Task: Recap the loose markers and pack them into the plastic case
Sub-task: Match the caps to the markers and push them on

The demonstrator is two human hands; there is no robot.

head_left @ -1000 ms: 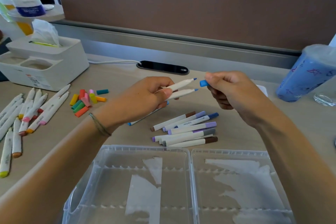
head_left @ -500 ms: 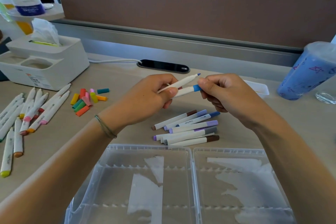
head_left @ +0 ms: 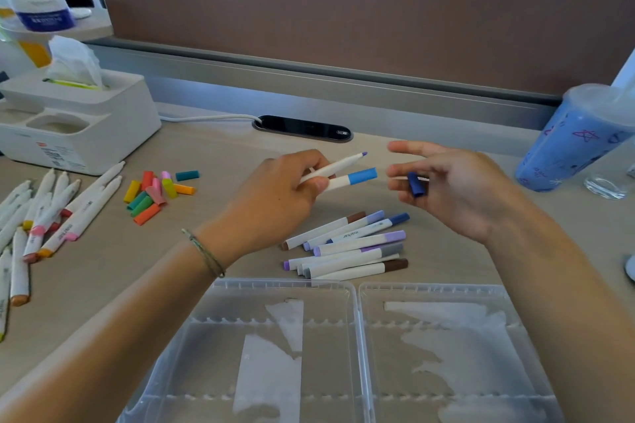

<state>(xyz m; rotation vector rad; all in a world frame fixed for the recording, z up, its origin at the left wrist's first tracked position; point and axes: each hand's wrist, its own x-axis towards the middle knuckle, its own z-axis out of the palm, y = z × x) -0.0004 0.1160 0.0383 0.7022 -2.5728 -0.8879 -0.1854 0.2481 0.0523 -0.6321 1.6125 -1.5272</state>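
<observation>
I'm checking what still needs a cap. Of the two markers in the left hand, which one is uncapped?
The upper marker, whose bare purple tip is exposed; the lower marker in the left hand wears a light blue cap.

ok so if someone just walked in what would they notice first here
Mid-frame, the left hand holds two markers, one with a light blue cap on, one bare-tipped, while the right hand holds a dark blue cap beside them. Below lie capped markers on the table, then the open, empty case at the near edge. To the left sit bright loose caps and uncapped markers.
</observation>
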